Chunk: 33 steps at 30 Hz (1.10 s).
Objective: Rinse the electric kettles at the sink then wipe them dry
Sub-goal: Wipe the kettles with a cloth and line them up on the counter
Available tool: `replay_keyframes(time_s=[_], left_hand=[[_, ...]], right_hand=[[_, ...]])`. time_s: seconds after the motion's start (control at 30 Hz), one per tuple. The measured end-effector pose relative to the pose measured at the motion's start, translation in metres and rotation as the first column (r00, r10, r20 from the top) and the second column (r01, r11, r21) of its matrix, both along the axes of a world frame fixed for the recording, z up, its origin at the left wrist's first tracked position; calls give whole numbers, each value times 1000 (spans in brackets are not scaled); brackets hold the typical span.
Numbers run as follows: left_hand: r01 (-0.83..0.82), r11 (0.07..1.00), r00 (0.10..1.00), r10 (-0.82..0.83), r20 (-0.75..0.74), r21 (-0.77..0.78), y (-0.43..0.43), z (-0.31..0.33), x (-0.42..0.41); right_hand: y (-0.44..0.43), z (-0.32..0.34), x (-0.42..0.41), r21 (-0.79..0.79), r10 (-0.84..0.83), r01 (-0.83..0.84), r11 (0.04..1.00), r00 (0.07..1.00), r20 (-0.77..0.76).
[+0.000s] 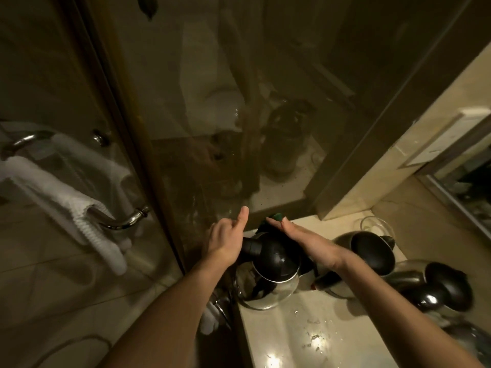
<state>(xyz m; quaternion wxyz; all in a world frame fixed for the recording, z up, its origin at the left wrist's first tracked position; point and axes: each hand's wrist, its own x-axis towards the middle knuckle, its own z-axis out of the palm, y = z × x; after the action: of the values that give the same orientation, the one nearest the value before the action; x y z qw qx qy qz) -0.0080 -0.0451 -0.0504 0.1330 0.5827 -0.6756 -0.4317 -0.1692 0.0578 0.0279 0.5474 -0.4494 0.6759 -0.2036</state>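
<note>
Head view: a steel kettle [268,277] with a black lid stands at the near left corner of the pale stone worktop [287,320], right at its edge. The left hand [224,244] is closed on the kettle's black handle, which sticks out toward the left. Its thumb points straight up, and its fingers are hidden on the far side of the handle. The right hand [305,240] lies flat over the far side of the lid, fingers straight and together, and its fingertips press a green cloth [275,217] against the kettle. Only a small fold of the cloth shows beyond the fingers.

A second kettle [369,252], steel with a black lid, stands just to the right, partly behind the right forearm. A third kettle [441,290] stands further right, near the frame edge, just beside the second. A clear glass bowl [378,227] sits behind the second kettle, near the wall. Water drops [314,337] lie scattered on the worktop in front of the kettles and catch the light.

To the left of the worktop stands a glass door [186,128] that dimly reflects the kettles. A curved metal rail [125,221] is fixed to it, with a white towel [53,181] hung over it.
</note>
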Motion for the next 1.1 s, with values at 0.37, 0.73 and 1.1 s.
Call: replay_keyframes(time_s=[0.37, 0.73, 1.1], left_hand=[[63, 992, 992, -74, 99, 109, -4, 17, -4], [132, 991, 976, -130, 174, 1, -1, 20, -1], [134, 989, 980, -124, 154, -61, 0, 13, -2]], right_hand=[[56, -1, 65, 82, 300, -416, 906, 492, -817], [38, 4, 76, 113, 281, -355, 928, 469, -837], [77, 1, 100, 176, 342, -386, 905, 420, -841]])
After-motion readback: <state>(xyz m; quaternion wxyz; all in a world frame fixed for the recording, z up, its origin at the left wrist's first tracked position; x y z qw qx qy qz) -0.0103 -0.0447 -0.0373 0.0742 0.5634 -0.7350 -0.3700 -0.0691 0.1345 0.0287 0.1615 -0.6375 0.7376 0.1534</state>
